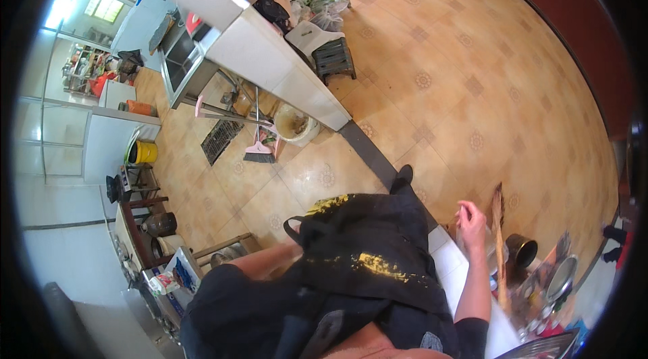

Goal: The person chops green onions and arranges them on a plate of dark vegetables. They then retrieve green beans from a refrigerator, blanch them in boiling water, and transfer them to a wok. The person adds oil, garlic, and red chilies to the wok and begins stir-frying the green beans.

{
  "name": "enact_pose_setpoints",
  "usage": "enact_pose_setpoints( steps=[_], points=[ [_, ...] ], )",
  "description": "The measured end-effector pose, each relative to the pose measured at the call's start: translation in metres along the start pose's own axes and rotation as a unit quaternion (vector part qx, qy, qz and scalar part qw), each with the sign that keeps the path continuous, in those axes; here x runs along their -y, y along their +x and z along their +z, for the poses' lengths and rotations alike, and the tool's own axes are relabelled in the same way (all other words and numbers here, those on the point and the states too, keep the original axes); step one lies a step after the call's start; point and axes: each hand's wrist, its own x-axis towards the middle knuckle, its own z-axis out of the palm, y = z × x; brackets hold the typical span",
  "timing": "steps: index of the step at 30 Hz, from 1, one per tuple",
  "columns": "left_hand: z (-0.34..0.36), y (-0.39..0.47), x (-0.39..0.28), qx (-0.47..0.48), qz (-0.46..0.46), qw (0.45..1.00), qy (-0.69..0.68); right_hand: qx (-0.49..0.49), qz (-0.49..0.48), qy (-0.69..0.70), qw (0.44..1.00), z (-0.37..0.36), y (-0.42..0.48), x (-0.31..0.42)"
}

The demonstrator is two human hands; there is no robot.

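Observation:
My right hand point(472, 222) hangs over the tiled floor at my right side. Its fingers are loosely curled, with nothing visible in them. A worn, long-handled wooden tool with a frayed end point(499, 247) stands close beside it. The black apron point(354, 242) with yellow print covers my front, and a black strap loops from its left edge. My left forearm point(268, 260) reaches to that edge, where the apron hides most of my left hand. One black shoe point(403, 176) shows beyond the apron, by the dark threshold strip point(369, 151).
A low white partition point(283, 70) runs ahead. Left of it are a white bucket point(296, 126), a pink broom point(259, 149) and a floor drain grate point(221, 140). A dark stool point(334, 58) stands to its right. A dark pot point(521, 250) lies at right; a wooden rack point(223, 247) is at left.

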Motion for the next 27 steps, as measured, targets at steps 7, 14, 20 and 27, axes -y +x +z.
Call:
enact_pose_setpoints(
  steps=[7, 14, 20, 27],
  points=[
    [-0.042, 0.053, -0.122, -0.070, -0.006, 0.997, -0.017, 0.068, -0.102, -0.050, 0.991, -0.026, 0.269, 0.150],
    [-0.079, 0.161, -0.213, -0.172, -0.025, 0.983, -0.061, 0.134, -0.194, -0.061, 0.970, 0.037, 0.495, 0.293],
    [-0.075, 0.263, -0.233, -0.102, -0.194, 0.967, -0.131, 0.252, -0.284, -0.129, 0.916, 0.125, 0.647, 0.370],
    [-0.037, 0.340, -0.271, -0.222, -0.250, 0.893, -0.303, 0.372, -0.457, -0.146, 0.795, 0.305, 0.786, 0.552]
  ],
)
